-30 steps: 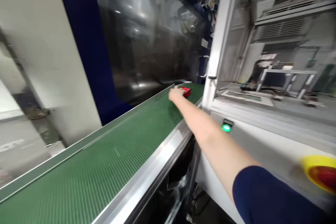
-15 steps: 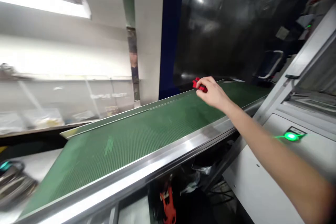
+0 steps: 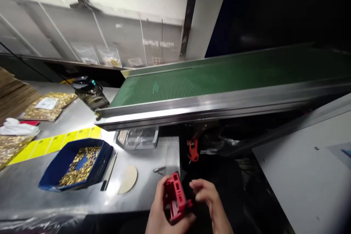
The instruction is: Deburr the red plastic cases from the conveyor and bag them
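Note:
A small red plastic part (image 3: 175,197) with ribbed openings sits in my left hand (image 3: 161,214), whose fingers wrap round its lower side. My right hand (image 3: 210,199) is beside it on the right, fingers curled and touching the part's right edge. Both hands hover at the bottom middle of the view, over the near edge of a steel table (image 3: 153,186). Above them the green conveyor belt (image 3: 192,80) slopes across the frame.
A blue tray (image 3: 48,179) of small brass pieces lies on the table at left, beside a yellow strip (image 3: 55,140), gold bags (image 3: 49,104) and a beige disc (image 3: 128,179). A clear box (image 3: 137,138) sits under the belt's end. A red clip (image 3: 193,150) hangs below.
My right hand lifted the red part off the far end of the belt and drew it back. My view swung left and down; my left hand now grips the part too.

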The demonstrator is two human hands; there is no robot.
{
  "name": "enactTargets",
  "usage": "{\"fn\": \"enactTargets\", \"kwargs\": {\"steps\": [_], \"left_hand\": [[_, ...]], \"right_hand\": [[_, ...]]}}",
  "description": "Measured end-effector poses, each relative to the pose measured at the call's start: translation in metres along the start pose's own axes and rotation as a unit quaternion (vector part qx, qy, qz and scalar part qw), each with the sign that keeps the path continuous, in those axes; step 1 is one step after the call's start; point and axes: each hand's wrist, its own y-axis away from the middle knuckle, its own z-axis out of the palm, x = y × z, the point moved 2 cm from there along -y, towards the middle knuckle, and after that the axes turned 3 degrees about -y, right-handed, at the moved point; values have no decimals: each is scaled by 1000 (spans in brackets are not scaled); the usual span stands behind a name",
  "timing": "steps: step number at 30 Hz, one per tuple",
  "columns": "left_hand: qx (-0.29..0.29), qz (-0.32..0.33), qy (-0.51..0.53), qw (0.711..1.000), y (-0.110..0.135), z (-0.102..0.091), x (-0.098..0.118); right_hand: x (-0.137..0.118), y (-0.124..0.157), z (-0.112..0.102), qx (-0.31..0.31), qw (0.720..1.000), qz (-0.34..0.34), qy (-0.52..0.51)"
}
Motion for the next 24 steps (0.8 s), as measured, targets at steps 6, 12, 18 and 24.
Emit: {"fn": "enactTargets", "kwargs": {"steps": [6, 12, 18, 24], "left_hand": [[-60, 63, -208, 974, 42, 4, -31], [-281, -197, 161, 925, 53, -9, -17], [-361, -313, 350, 806, 69, 14, -14], [-378, -336, 287, 814, 62, 12, -9]], "right_hand": [[5, 11, -15, -34, 970, 239, 33], [-15, 13, -34, -203, 918, 308, -148], [-13, 24, -21, -185, 943, 254, -105], [5, 25, -14, -149, 927, 283, -198]]}}
